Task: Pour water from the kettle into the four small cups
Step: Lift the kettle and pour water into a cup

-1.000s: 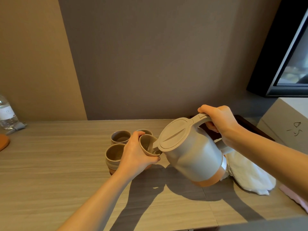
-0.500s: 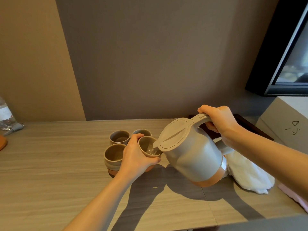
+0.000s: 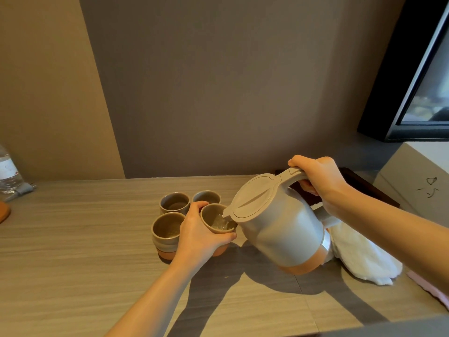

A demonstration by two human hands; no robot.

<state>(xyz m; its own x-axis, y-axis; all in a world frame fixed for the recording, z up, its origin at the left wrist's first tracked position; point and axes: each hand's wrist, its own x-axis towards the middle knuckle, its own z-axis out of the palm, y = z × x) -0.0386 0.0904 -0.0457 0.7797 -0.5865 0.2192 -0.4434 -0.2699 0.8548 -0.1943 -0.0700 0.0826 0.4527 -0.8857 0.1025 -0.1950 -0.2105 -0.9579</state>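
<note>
Right of centre in the frame, the grey kettle (image 3: 279, 224) hangs tilted over the wooden counter (image 3: 73, 251), its lid closed and its spout dipped over the rim of the near-right cup (image 3: 217, 221); the right hand (image 3: 315, 181) is wrapped tight round the handle at the top. A second ago that cup held only a thin glint at the bottom, and now clear water shows pooled and rippling inside it, so the pour into this cup appears to be under way and perhaps half done. The kettle's tilt looks much the same across the moments. Just left of the spout, the left hand (image 3: 198, 235) is closed round the side of the cup being filled, thumb up near the rim, steadying it where it has been all along. The other three cups sit touching in a cluster at centre: the near-left cup (image 3: 166, 231), the far-left cup (image 3: 174, 203) and the far-right cup (image 3: 206, 197), the last partly hidden. Whether they already hold water I cannot tell; judged so, at least this cup is being served and the kettle must next shift to a neighbour.
</note>
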